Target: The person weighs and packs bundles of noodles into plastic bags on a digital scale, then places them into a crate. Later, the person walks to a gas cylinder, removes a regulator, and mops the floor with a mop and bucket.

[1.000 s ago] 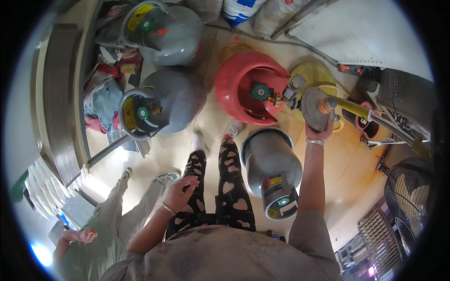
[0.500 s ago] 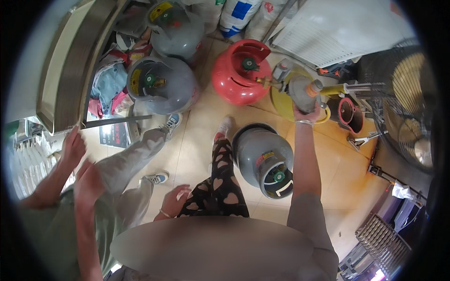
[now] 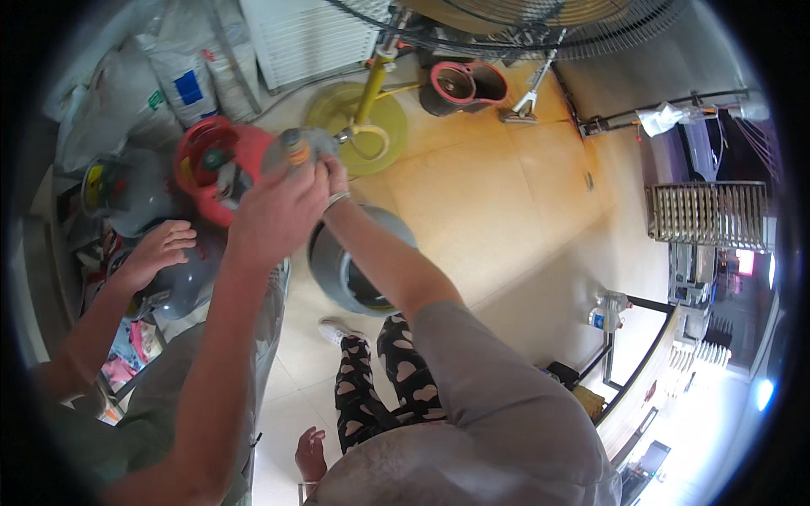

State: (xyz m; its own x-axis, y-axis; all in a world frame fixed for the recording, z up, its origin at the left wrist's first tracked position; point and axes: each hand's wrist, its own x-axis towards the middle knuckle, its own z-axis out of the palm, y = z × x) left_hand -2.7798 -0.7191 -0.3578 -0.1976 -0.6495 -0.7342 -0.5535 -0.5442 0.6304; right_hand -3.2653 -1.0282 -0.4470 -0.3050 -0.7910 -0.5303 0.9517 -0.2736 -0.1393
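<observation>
My right hand [image 3: 335,179] is closed round a grey, disc-shaped gas regulator [image 3: 317,140] with an orange-banded knob. A co-worker's hand [image 3: 278,211] also grips it, hiding part of my fingers and of the regulator. Just left of it stands a red gas cylinder [image 3: 251,145] with its valve inside the collar; whether the two touch I cannot tell. Below my right forearm is a grey gas cylinder [image 3: 333,266]. Low in the picture, my left hand [image 3: 310,455] hangs with fingers apart, holding nothing. The co-worker's other hand [image 3: 164,249] is over the grey cylinders at left.
Two more grey cylinders [image 3: 139,198] stand at left, with white sacks [image 3: 181,84] behind. Ahead are a large fan [image 3: 540,25], a round yellow base [image 3: 329,105], a mop bucket [image 3: 464,88] and a floor squeegee [image 3: 521,108]. A table [image 3: 645,388] is at right.
My view has turned right. The regulator has come left across the picture in my right hand, and the co-worker has reached over and taken hold of it too.
</observation>
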